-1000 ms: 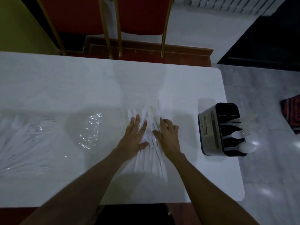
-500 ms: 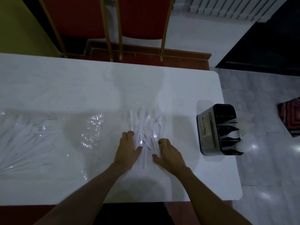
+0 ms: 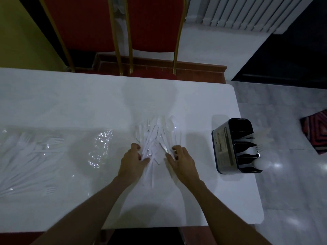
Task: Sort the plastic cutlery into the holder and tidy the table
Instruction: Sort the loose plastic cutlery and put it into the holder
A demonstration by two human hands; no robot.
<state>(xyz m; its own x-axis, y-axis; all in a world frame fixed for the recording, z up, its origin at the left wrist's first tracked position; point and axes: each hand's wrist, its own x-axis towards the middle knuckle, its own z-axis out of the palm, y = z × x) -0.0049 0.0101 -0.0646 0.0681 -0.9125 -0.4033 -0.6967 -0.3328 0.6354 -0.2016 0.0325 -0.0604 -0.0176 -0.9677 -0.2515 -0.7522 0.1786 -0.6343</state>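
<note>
One head-worn camera (wide-angle) looks forward and steeply down from the near edge of the white worktop (image 3: 88,103). It sits close enough that the person's forearms (image 3: 99,200) enter from the bottom. Red chairs (image 3: 152,23) lie beyond and floor (image 3: 283,191) to the right.

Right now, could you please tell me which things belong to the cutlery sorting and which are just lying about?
Job: loose cutlery pile, black holder, forks at left, crumpled plastic wrap.
Lying about: red chairs, radiator, striped rug.
</note>
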